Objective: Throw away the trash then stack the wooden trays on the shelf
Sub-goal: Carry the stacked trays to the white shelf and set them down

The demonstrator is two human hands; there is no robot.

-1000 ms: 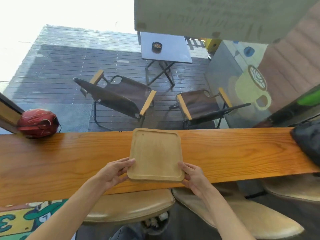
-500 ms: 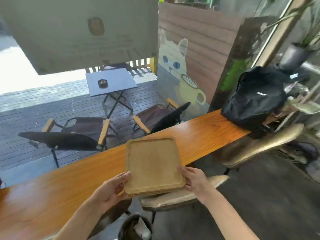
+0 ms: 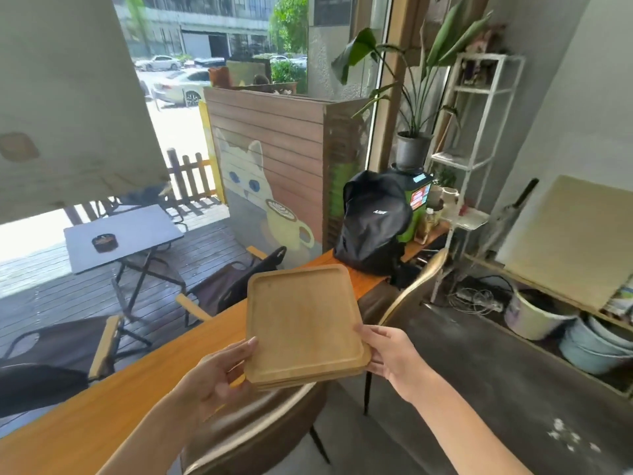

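A small stack of square wooden trays (image 3: 303,323) with raised rims is held level in the air in front of me, above the edge of the long orange-wood counter (image 3: 102,402). My left hand (image 3: 219,375) grips the stack's near left corner, thumb on top. My right hand (image 3: 388,351) grips the near right corner. The top tray is bare. A white metal shelf rack (image 3: 476,156) stands at the back right beside the window.
A black backpack (image 3: 371,224) sits at the counter's far end. Curved tan chairs (image 3: 260,437) stand below the counter. A potted plant (image 3: 412,149), buckets (image 3: 537,318) and cables line the right wall. Outside are folding chairs (image 3: 51,358) and a grey table (image 3: 120,234).
The trays have been lifted off the counter and carried to the right as my view swung right, bringing the backpack, plant and shelf rack into sight. Both hands keep their grip.
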